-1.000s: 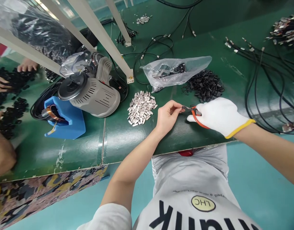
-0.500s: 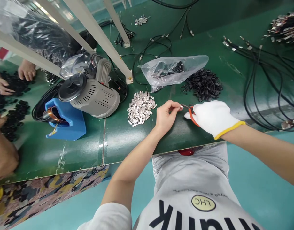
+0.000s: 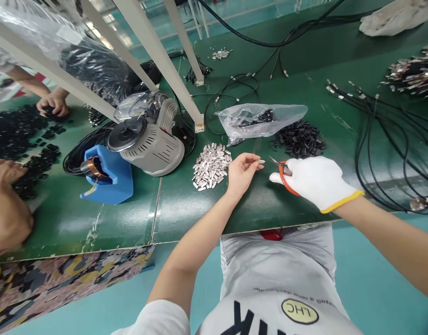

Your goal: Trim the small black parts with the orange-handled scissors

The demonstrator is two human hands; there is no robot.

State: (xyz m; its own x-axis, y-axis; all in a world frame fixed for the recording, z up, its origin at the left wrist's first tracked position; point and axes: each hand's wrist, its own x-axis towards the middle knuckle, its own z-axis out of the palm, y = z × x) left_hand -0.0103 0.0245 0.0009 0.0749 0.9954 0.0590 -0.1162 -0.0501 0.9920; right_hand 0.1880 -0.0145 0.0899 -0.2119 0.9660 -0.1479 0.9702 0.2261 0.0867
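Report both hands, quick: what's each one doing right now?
Left hand: closed in a fingertip pinch, holding a small metal piece.
Right hand, gloved: closed around a red-handled tool.

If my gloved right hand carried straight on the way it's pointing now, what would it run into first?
Probably the small metal piece pinched in the bare left hand, or that hand itself: the red-handled pliers in the right hand point that way. Depth is unclear, so the tips might pass above.

Grey machine (image 3: pixel 154 151) beside blue dispenser (image 3: pixel 123 188)
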